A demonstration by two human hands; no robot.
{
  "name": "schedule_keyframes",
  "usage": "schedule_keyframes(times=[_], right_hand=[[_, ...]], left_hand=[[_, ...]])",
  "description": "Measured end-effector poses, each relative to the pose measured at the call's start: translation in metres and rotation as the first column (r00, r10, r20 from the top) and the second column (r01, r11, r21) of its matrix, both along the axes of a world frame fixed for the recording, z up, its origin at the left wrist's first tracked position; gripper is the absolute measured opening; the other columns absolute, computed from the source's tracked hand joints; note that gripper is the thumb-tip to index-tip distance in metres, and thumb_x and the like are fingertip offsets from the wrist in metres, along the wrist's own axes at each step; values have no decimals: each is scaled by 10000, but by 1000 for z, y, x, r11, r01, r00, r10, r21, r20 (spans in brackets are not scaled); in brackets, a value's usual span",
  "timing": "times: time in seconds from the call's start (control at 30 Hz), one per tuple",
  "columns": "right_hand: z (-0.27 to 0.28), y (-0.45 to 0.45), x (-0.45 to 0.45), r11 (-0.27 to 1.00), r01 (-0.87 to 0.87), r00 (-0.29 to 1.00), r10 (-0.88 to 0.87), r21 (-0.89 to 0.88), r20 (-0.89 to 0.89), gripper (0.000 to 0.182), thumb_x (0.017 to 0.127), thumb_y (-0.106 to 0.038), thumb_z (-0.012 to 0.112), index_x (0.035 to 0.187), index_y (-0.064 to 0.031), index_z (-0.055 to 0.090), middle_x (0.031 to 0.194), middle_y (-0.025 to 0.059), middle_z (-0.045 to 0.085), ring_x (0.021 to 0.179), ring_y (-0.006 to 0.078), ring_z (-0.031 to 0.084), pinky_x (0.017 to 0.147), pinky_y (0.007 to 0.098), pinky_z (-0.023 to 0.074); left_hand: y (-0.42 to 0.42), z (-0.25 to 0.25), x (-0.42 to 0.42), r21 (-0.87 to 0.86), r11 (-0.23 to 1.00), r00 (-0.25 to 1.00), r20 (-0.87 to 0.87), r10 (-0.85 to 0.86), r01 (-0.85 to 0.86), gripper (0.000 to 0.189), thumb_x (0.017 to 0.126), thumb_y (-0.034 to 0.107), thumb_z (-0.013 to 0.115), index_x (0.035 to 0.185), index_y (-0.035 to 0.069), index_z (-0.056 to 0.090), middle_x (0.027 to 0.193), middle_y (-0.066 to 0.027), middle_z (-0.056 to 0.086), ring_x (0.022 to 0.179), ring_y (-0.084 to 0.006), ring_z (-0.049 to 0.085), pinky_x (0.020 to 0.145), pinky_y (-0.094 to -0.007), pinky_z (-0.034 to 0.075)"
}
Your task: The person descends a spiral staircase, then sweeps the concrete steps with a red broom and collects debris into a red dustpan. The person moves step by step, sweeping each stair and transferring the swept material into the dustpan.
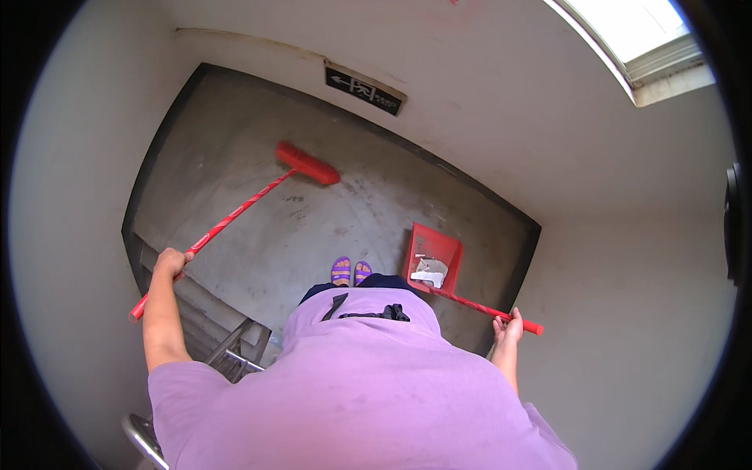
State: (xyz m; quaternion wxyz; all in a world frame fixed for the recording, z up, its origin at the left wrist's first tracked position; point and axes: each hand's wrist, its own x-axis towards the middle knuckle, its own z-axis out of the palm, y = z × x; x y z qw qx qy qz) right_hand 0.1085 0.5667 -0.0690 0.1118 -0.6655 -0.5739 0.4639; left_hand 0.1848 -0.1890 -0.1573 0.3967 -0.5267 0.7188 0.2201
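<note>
My left hand (170, 264) grips the red broom handle (235, 212) partway along, with the butt end sticking out behind my wrist. At the far end, the red broom head (306, 164) lies on the concrete floor, its outline slightly blurred. My right hand (509, 326) holds the red dustpan handle (470, 304) near its end, fingers loosely around it. The red dustpan (449, 247) sits to the right of my feet, its mouth facing the wall. Inside it are white and greyish scraps (430, 273), perhaps paper.
A dark-bordered concrete landing floor (235, 141) meets the walls. Stair steps (205, 305) drop away at lower left, beside a metal railing (244, 359). An exit sign (364, 89) is set low on the wall ahead. A window (634, 35) is upper right. My purple sandals (351, 271) stand mid-floor.
</note>
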Motion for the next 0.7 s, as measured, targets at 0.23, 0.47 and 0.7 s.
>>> schedule_keyframes(times=[0.23, 0.47, 0.7], right_hand=[[22, -37, 3, 999, -43, 999, 43, -1, 8, 250, 801, -292, 622, 956, -117, 534, 688, 47, 548, 509, 145, 545, 466, 236, 465], [-14, -41, 5, 999, -45, 998, 45, -14, -32, 249, 816, -305, 611, 983, -129, 556, 714, 15, 554, 520, 96, 530, 442, 187, 444], [-41, 16, 29, 998, 56, 997, -56, -2, -62, 283, 803, -335, 624, 1001, -138, 574, 769, -7, 548, 607, 95, 516, 563, 221, 433]], left_hand=[[-4, 78, 8, -63, 976, 978, -23, -210, 208, 376, 770, 383, 596, 859, 25, 667, 652, -150, 620, 551, -230, 607, 581, -354, 475], [35, 89, -38, -73, 887, 879, -120, -462, 456, 373, 758, 399, 578, 952, 93, 663, 885, -168, 636, 887, -300, 602, 788, -379, 461], [158, 64, -87, 42, 797, 787, -196, -585, 603, 374, 767, 433, 570, 995, 150, 659, 964, -133, 632, 941, -276, 586, 826, -377, 449]])
